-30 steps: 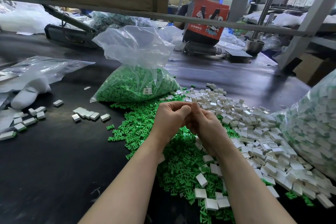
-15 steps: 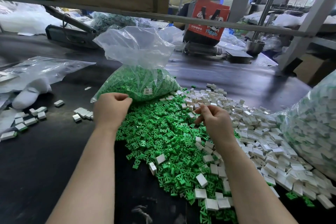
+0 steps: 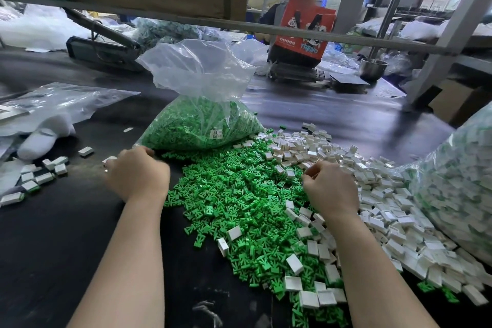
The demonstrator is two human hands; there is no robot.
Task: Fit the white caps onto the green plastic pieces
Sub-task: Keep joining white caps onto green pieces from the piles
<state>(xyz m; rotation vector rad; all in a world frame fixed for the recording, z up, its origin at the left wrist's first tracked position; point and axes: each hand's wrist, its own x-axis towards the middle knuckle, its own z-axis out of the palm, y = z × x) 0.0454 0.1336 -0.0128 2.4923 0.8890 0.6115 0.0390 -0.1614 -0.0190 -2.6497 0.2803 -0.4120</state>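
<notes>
My left hand [image 3: 137, 173] is out over the dark table [image 3: 53, 234], just left of the green pieces [image 3: 234, 194], with the knuckles up and the fingers curled under; from here I cannot tell whether they hold anything, though a white cap [image 3: 109, 160] shows right at my fingertips. My right hand [image 3: 330, 189] sits where the green heap meets the pile of white caps [image 3: 386, 194], fingers bent down and drawn together at the tips as if pinching, but what is between them is hidden. The green pieces lie spread in front of me, between my two arms, with loose caps scattered over their near edge. Behind them stands an open clear bag [image 3: 202, 120] full of more green pieces. A few finished pieces [image 3: 40, 176] lie off to my left, near a white glove [image 3: 42, 141]. A big bag of capped parts [image 3: 458, 181] bulges at my right.
</notes>
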